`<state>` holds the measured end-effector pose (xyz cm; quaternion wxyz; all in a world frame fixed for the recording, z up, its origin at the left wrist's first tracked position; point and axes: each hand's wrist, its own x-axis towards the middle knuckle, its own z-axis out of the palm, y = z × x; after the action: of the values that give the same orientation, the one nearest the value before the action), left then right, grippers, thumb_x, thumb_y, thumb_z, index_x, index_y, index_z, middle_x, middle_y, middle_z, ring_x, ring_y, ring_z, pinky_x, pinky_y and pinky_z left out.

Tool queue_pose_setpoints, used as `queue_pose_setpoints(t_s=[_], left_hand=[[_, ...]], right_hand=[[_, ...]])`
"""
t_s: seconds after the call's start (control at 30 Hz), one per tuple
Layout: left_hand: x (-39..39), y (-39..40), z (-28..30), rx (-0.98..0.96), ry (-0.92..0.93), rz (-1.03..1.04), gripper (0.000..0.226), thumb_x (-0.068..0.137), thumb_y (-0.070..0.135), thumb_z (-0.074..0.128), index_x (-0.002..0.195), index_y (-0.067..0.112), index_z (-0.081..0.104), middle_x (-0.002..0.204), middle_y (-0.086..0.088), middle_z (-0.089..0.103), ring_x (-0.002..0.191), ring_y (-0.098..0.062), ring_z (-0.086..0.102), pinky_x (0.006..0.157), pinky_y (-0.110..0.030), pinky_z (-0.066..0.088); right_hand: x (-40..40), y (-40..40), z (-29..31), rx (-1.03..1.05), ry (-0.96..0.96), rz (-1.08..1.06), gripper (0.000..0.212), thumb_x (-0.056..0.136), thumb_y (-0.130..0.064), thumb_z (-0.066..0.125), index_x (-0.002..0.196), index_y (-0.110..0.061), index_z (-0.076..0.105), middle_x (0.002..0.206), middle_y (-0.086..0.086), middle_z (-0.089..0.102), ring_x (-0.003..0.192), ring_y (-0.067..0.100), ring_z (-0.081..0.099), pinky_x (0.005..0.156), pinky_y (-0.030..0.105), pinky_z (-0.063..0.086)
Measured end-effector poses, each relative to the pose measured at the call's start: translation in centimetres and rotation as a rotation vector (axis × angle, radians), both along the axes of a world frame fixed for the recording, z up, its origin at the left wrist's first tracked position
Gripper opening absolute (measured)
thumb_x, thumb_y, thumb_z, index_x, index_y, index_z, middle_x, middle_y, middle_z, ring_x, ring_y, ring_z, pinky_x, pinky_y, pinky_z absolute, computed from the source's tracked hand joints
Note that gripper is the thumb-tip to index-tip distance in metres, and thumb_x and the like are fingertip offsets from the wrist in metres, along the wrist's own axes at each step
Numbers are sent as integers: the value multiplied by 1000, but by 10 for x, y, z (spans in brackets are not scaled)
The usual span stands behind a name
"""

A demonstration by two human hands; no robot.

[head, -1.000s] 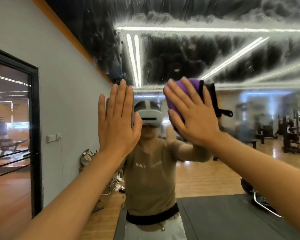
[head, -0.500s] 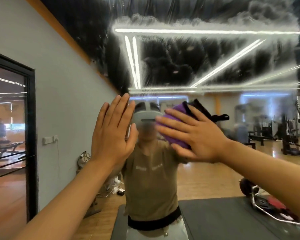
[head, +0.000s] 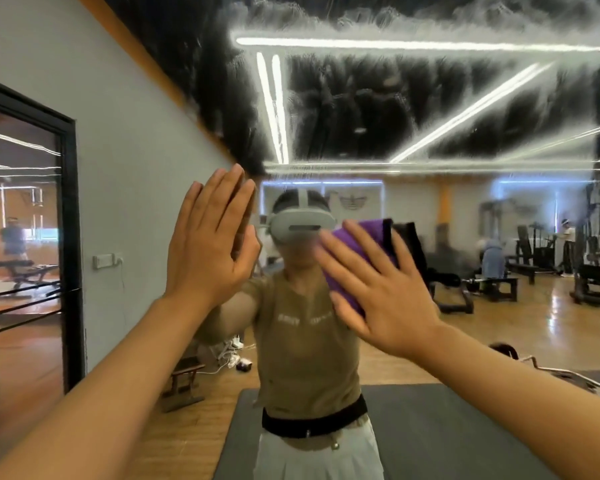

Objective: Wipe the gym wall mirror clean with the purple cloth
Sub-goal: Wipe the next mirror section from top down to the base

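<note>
At the centre of the frame, the gym wall mirror [head: 430, 109] is seen filling most of the view, its upper half covered with streaked white residue through which reflected ceiling light strips [head: 413, 46] are visible. The right hand [head: 381, 289] is shown at centre right with its fingers straight and spread; the purple cloth [head: 357, 258] is pressed flat against the glass beneath the palm and fingers, nothing being gripped or pinched. A black edge of the cloth [head: 411, 251] is seen protruding to the upper right of the fingers. The left hand [head: 212, 237] is held at centre left, just beside the right hand but apart from it, fingers straight and close together, palm laid towards the mirror; whether it touches the glass cannot be told, and nothing is held in it. Between and below the hands, the reflection of the person is shown, with a grey headset [head: 302, 230], a tan shirt [head: 305, 341] and a black belt [head: 312, 422]. A dark floor mat [head: 430, 431] is seen at lower right. At the right of the frame, reflected gym machines [head: 541, 251] are seen standing on a wooden floor. At the left edge, a grey wall [head: 129, 161] is shown bearing a wall socket [head: 106, 260] beside a black-framed doorway [head: 68, 237].
</note>
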<state>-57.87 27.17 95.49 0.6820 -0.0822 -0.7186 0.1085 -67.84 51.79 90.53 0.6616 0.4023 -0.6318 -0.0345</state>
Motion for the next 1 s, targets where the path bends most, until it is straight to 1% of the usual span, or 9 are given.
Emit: queue_pose_setpoints(t_s=[0.13,0.3,0.37,0.43,0.5,0.6,0.67,0.87,1.0], left_hand=[[2,2,-1,18,-17,18,59,99,28,39,154,5,36,163,-15,29,152,-28,21,127,-34,3],[2,4,-1,36,-33,15,59,100,28,39,154,5,36,163,-14,29,153,-27,20,127,-35,3],[3,5,-2,50,-35,19,59,99,27,40,154,5,37,163,-13,29,153,-27,21,127,-35,3],[4,7,-2,64,-31,24,58,99,26,39,153,5,37,163,-13,30,153,-27,21,127,-34,2],[4,10,-1,91,-33,19,58,99,27,39,153,5,38,162,-13,31,153,-26,21,127,-34,2],[3,18,-2,141,-24,12,57,99,28,40,152,7,39,162,-12,32,152,-24,21,127,-31,1],[2,23,-4,176,-18,15,58,99,30,39,152,7,39,163,-11,31,152,-24,20,127,-30,0],[-2,44,-7,301,2,20,61,100,38,37,153,7,37,165,-9,27,154,-25,17,126,-33,-1],[-6,56,-8,373,1,55,67,100,44,34,156,7,31,167,-8,21,155,-25,11,126,-36,-2]], right_hand=[[-7,25,-14,273,57,-49,59,105,-46,34,160,-28,27,167,-4,22,156,26,15,126,51,2],[-20,48,67,676,177,-36,58,103,-46,34,158,-31,29,165,-6,26,155,21,16,126,48,-4],[-28,57,114,560,153,-40,58,102,-47,32,158,-33,30,165,-5,27,154,22,18,125,46,-5],[-32,67,154,280,44,-33,60,102,-49,29,159,-33,27,165,-5,25,154,23,18,123,44,-1],[-30,71,170,0,-73,-26,61,102,-52,25,160,-34,22,167,-7,21,156,22,15,123,45,2],[-24,51,148,-266,-151,26,62,102,-50,24,161,-33,22,168,-7,19,157,22,12,123,48,2],[-20,41,116,-316,-166,59,62,102,-48,27,161,-29,25,168,-4,20,156,24,12,123,49,3],[-26,68,-7,124,11,-72,63,102,-47,35,161,-29,23,168,-3,20,156,27,15,124,54,5],[-35,93,-23,396,63,-87,60,105,-47,35,161,-31,24,168,-8,18,157,23,12,126,52,1]])
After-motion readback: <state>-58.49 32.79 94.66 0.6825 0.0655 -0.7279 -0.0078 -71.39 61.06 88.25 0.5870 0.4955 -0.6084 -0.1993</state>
